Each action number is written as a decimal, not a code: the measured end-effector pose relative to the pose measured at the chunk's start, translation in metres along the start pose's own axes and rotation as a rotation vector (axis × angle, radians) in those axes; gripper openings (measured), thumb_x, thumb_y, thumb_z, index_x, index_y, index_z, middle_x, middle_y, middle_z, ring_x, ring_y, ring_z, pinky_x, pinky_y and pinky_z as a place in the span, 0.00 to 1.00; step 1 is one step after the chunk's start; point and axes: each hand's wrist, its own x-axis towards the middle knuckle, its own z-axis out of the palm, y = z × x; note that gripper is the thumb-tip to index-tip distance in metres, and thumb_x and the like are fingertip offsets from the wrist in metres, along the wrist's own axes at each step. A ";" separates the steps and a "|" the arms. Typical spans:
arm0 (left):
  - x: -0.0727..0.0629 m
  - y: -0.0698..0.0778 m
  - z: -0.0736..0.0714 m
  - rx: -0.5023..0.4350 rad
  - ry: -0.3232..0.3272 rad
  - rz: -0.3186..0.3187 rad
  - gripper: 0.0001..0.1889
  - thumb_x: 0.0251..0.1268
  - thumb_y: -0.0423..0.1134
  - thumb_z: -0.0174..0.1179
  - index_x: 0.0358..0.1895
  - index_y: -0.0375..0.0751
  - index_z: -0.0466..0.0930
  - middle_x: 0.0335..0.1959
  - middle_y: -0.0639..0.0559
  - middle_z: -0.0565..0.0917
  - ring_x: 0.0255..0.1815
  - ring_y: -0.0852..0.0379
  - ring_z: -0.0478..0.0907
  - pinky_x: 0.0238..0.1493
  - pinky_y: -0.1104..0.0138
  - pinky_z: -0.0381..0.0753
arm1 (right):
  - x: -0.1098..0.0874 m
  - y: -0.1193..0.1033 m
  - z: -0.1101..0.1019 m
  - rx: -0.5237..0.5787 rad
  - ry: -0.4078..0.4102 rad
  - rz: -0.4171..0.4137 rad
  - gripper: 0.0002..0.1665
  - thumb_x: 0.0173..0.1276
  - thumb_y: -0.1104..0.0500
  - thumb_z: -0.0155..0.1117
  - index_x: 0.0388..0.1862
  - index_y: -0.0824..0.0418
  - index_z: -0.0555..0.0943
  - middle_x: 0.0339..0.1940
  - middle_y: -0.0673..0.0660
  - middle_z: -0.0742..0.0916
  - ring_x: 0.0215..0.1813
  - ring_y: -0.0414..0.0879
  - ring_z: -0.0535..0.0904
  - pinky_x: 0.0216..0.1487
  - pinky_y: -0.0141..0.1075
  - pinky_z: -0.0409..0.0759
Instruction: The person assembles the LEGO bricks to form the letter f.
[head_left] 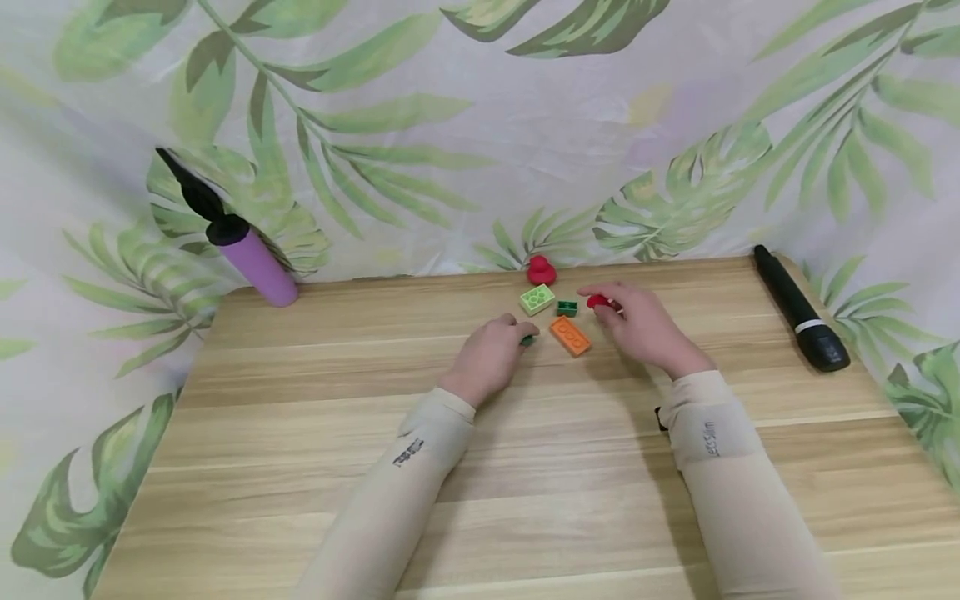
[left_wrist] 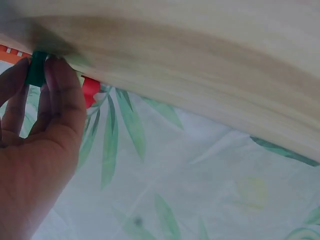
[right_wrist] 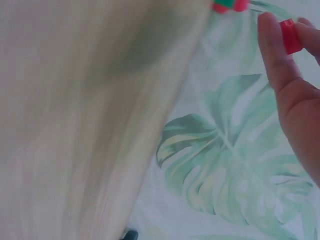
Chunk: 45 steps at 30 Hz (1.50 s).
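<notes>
My left hand (head_left: 486, 357) pinches a dark green toy brick (left_wrist: 36, 69) between thumb and fingertips, low over the wooden table. In the head view only a bit of that brick shows past the fingers. My right hand (head_left: 643, 321) grips a small red toy brick (right_wrist: 290, 36) with thumb and fingers, above the tabletop. Between the two hands lie an orange brick (head_left: 571, 336), a second, small dark green brick (head_left: 567, 308) and a light green brick (head_left: 537, 299), its studs facing up.
Behind the bricks, at the table's back edge, sits a red duck-shaped toy (head_left: 541, 271). A purple hand pump (head_left: 258, 267) with a black nozzle stands at the back left. On the right lies a black microphone (head_left: 799, 310). Leaf-patterned cloth (head_left: 420, 183) hangs behind the wooden table (head_left: 315, 433).
</notes>
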 end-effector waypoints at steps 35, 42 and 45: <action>-0.022 0.003 0.002 -0.055 0.014 0.017 0.08 0.77 0.43 0.61 0.47 0.42 0.77 0.42 0.47 0.78 0.34 0.49 0.79 0.39 0.58 0.83 | -0.004 -0.012 0.008 0.544 -0.020 0.143 0.20 0.85 0.56 0.58 0.67 0.66 0.76 0.55 0.70 0.82 0.47 0.50 0.85 0.56 0.44 0.86; -0.021 0.002 0.003 -0.149 0.042 0.060 0.09 0.73 0.36 0.65 0.49 0.45 0.76 0.37 0.48 0.83 0.33 0.52 0.79 0.36 0.61 0.80 | -0.005 -0.011 0.003 0.618 0.025 0.150 0.17 0.82 0.56 0.63 0.59 0.66 0.76 0.52 0.62 0.83 0.37 0.45 0.85 0.46 0.42 0.87; -0.021 0.001 0.003 -0.162 0.052 0.092 0.18 0.72 0.34 0.66 0.63 0.47 0.80 0.47 0.48 0.90 0.41 0.52 0.86 0.47 0.59 0.87 | -0.005 -0.011 0.001 0.653 0.053 0.154 0.17 0.80 0.58 0.65 0.58 0.67 0.76 0.51 0.59 0.84 0.36 0.43 0.86 0.45 0.39 0.88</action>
